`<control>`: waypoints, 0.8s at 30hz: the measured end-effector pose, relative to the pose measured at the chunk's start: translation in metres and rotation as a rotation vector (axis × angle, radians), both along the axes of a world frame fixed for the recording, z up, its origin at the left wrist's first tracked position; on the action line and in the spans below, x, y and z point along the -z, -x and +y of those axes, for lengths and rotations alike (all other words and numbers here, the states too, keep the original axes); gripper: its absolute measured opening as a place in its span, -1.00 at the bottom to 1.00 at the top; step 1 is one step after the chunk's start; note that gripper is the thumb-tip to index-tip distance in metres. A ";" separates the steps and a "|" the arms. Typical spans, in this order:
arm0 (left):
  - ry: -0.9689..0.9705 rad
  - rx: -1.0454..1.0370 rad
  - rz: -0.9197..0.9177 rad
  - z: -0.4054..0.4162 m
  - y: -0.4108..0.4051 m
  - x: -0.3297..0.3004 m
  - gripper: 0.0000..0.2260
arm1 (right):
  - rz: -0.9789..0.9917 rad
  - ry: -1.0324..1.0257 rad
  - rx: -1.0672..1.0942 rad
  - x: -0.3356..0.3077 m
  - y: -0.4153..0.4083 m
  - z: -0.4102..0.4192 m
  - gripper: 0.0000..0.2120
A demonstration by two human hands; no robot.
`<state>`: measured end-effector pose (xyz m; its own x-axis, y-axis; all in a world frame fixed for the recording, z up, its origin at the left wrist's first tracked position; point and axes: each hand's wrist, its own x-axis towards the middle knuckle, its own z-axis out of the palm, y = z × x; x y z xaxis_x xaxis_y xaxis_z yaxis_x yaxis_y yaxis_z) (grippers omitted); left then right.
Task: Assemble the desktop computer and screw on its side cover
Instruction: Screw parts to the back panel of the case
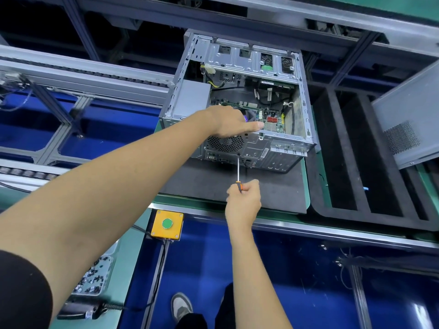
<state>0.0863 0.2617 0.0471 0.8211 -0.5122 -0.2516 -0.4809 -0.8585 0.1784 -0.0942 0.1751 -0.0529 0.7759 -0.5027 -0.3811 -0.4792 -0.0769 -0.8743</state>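
the left hand (231, 122) rests flat-fingered on the open grey metal computer case (237, 96); the right hand (242, 198) grasps an orange-handled screwdriver (238, 170), tip against the case's rear panel.

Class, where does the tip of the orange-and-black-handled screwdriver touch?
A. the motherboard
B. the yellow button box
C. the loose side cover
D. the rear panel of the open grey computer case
D: the right hand holds the orange-and-black-handled screwdriver with its tip against the rear panel of the open grey computer case.
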 end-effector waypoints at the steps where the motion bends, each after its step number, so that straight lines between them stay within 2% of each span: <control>1: -0.003 0.004 -0.002 0.000 0.000 0.000 -0.26 | 0.029 -0.410 0.054 -0.004 -0.002 -0.003 -0.82; 2: -0.002 0.011 0.000 0.001 0.000 0.000 -0.25 | 0.065 -0.827 0.103 -0.008 -0.003 -0.008 -0.80; 3: -0.003 0.018 0.003 0.001 0.001 0.001 -0.24 | 0.094 -1.121 0.137 -0.011 -0.003 -0.014 -0.80; 4: -0.007 0.022 0.002 0.000 0.001 0.001 -0.23 | 0.114 -1.219 0.156 -0.012 -0.004 -0.017 -0.81; 5: -0.012 0.022 0.001 0.000 -0.001 0.002 -0.22 | 0.128 -1.214 0.162 -0.014 -0.005 -0.016 -0.82; 6: -0.015 0.023 0.004 0.000 -0.001 0.002 -0.23 | 0.134 -1.120 0.165 -0.015 -0.005 -0.012 -0.84; 7: -0.018 0.026 0.009 0.000 -0.001 0.002 -0.23 | 0.116 -0.940 0.176 -0.016 -0.004 -0.007 -0.84; 11: 0.000 0.018 0.016 0.001 -0.001 0.002 -0.25 | 0.001 0.049 0.138 -0.011 0.001 0.011 -0.80; 12: 0.005 0.018 0.018 0.001 -0.001 0.003 -0.26 | 0.000 0.180 0.088 -0.009 0.001 0.012 -0.79; 13: 0.006 0.020 0.013 0.001 -0.001 0.003 -0.26 | 0.000 0.207 0.047 -0.008 0.000 0.011 -0.79; 14: 0.006 0.024 0.003 0.000 -0.001 0.003 -0.26 | 0.001 0.096 0.040 -0.007 -0.002 0.007 -0.78; 15: 0.002 0.026 -0.005 0.000 -0.002 0.003 -0.26 | 0.006 -0.168 0.076 -0.008 -0.005 0.003 -0.77; 17: 0.010 0.029 -0.001 0.002 -0.005 0.006 -0.27 | 0.085 -0.954 0.173 -0.014 -0.008 -0.009 -0.77; 18: 0.021 0.036 0.003 0.003 -0.004 0.007 -0.26 | 0.119 -1.205 0.204 -0.013 -0.008 -0.018 -0.78; 19: 0.024 0.039 -0.007 0.002 -0.004 0.008 -0.27 | 0.144 -1.299 0.219 -0.013 -0.008 -0.024 -0.79; 20: 0.022 0.032 -0.021 0.002 -0.005 0.007 -0.27 | 0.155 -1.300 0.214 -0.014 -0.009 -0.024 -0.82; 22: 0.024 0.039 -0.016 0.002 -0.005 0.008 -0.26 | 0.166 -1.159 0.226 -0.018 -0.008 -0.018 -0.89; 24: 0.013 0.041 -0.017 0.002 -0.005 0.008 -0.26 | 0.144 -0.907 0.226 -0.020 -0.004 -0.006 -0.97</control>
